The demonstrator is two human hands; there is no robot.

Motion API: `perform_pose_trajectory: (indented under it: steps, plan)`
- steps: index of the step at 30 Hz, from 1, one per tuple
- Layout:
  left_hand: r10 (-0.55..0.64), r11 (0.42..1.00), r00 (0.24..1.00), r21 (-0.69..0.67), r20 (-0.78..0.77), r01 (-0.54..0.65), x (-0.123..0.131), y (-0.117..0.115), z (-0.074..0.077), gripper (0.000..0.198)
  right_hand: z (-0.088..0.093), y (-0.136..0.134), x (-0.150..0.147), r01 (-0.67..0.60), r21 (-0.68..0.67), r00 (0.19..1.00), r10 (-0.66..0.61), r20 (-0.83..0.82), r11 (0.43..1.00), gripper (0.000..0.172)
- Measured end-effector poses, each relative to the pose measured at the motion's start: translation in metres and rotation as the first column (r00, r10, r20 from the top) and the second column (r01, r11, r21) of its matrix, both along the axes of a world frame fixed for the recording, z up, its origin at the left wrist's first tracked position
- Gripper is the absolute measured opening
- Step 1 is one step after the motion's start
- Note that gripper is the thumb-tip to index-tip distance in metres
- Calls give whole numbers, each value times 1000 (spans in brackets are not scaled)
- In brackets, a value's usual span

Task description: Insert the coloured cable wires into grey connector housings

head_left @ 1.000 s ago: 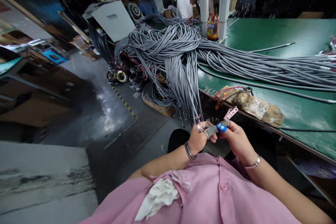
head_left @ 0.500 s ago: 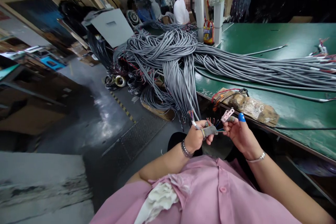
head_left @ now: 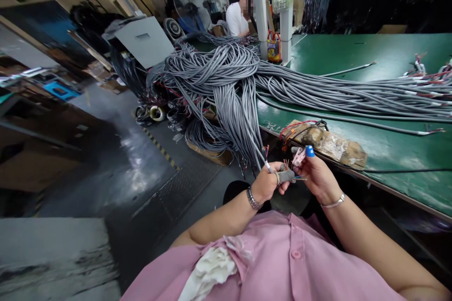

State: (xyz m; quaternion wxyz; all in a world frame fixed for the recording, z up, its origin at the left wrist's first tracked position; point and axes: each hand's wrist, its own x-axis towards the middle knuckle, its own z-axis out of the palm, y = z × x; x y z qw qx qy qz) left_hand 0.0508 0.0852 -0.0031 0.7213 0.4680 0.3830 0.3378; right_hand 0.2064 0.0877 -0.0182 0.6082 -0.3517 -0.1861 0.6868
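My left hand (head_left: 266,184) is closed around the end of a grey cable (head_left: 269,168) with a white band near its tip. Grey covers wrap its thumb and a finger. Thin coloured wires (head_left: 299,178) fan out past the thumb tip. A blue cap covers the thumb of my right hand (head_left: 322,178), whose fingers pinch a small pink clip (head_left: 298,156) with holes in it. The clip sits close to the wire ends, just right of my left fingertips. Whether it touches the wires I cannot tell.
A large heap of grey cables (head_left: 212,68) covers the left of the green table (head_left: 353,51) and hangs over its edge. A taped wooden block (head_left: 325,143) lies at the near edge. A person in white (head_left: 236,19) sits behind, beyond a white post (head_left: 257,4).
My right hand has moved left with the pink clip, closer to my left hand and the wires. The whole view has shifted slightly.
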Motion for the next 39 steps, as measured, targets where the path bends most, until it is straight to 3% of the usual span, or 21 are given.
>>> perform_pose_trajectory:
  steps: [19, 29, 35, 39]
  plan:
    - [2, 999, 998, 49, -63, 1, 4, 0, 5, 30, -1, -1, -4, 54, 32, 999, -54, 8, 998, 35]
    - [34, 999, 999, 34, -26, -34, -3, -9, 8, 32, 7, -6, -1, -116, -8, 991, 115, -61, 993, 49]
    - [95, 992, 995, 85, 4, -95, -6, -19, 10, 34, 12, -9, 0, -128, 51, 991, 130, -18, 990, 29]
    - [155, 986, 988, 57, 28, -156, -1, -19, 9, 34, 10, -9, -4, -98, 75, 994, 101, -33, 992, 32]
